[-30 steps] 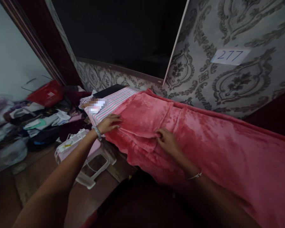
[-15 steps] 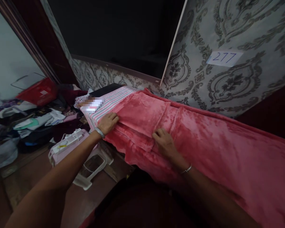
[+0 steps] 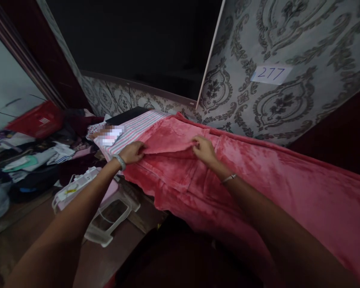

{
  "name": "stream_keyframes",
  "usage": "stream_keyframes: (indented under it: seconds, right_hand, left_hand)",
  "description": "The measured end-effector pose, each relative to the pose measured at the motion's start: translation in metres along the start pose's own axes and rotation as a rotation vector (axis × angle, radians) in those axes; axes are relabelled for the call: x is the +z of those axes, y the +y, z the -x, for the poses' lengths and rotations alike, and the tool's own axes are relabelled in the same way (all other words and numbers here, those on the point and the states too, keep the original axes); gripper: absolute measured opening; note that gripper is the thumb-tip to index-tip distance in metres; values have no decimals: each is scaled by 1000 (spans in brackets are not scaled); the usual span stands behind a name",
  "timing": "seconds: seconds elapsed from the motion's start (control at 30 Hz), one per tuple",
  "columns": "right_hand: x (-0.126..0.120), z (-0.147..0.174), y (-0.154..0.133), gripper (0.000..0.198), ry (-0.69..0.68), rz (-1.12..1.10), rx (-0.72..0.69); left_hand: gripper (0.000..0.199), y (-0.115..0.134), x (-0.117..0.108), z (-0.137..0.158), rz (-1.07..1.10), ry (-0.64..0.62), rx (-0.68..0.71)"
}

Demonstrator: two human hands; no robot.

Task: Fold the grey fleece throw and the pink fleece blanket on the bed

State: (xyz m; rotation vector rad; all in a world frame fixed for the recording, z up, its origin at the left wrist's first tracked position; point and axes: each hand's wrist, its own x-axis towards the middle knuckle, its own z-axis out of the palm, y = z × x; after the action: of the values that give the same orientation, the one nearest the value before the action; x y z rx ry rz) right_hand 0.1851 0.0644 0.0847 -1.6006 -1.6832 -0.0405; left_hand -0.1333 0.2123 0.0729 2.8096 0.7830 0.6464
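Note:
A plush pink-red blanket (image 3: 276,188) lies spread along a long surface against the wall. Near its left end, my left hand (image 3: 132,152) pinches one front corner of a folded layer. The other front corner of that layer is pinched by my right hand (image 3: 204,150). Between the hands the layer's front edge is lifted, with a dark gap under it and more folds of the same plush below. A striped cloth (image 3: 135,128) in white, pink and grey lies just beyond my left hand. What the blanket rests on is hidden.
A white and pink plastic stool (image 3: 111,194) with a power strip (image 3: 75,186) on it stands at lower left. Heaped clothes (image 3: 48,158) and a red basket (image 3: 39,120) lie at far left. A large dark screen (image 3: 132,44) hangs above; a paper marked 277 (image 3: 271,74) is on the wall.
Both hands have raised the front edge of the folded layer and moved it away from me, my right hand most. The whole view has shifted slightly.

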Motion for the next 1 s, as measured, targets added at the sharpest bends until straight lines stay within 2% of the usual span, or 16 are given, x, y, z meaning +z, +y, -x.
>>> stream_keyframes:
  seconds: [0.07,0.13,0.2,0.27,0.33,0.37,0.43,0.5,0.53,0.6,0.67,0.7,0.77,0.83,0.9,1.0]
  right_hand:
    - [1,-29,1,28,24,12,86]
    - [5,-50,1,38,24,20,160]
    - [10,-59,0,53,-13,16,183]
    - [15,-51,-3,67,-73,4,146]
    - [17,-28,-9,66,-139,-8,94]
    - [17,-13,-12,60,-172,-15,66]
    - [12,24,-20,46,-237,-35,14]
    - [4,61,-30,35,-310,-65,-52]
    - [0,77,-35,36,-347,-75,-95]
    - [-8,103,-45,50,-415,-55,-178]
    - [-10,118,-53,59,-460,9,-222]
    - [-9,122,-56,57,-468,42,-221]
    - [-3,126,-57,42,-465,69,-211]
    - [6,125,-54,26,-419,31,-187]
    - [15,121,-47,20,-316,-59,-121]
    - [24,111,-30,15,-147,-208,88]
  left_hand:
    - [61,16,0,-10,17,56,68]
    - [75,36,5,-23,-11,68,132]
    - [74,50,16,-36,-89,-34,155]
    - [68,53,30,-47,-154,-193,107]
    - [60,43,42,-54,-151,-292,34]
    - [55,35,46,-56,-114,-302,17]
    - [45,17,47,-52,6,-237,41]
    - [41,4,41,-39,98,-79,66]
    - [42,0,36,-29,112,5,63]
    - [43,-3,27,-5,83,105,60]
    - [48,1,20,20,30,78,78]
    - [52,3,19,31,0,35,82]
    - [59,7,19,48,-62,-44,62]
    - [58,6,21,56,-92,-59,26]
    - [48,0,24,56,-65,-15,23]
    - [30,-10,24,46,5,53,31]
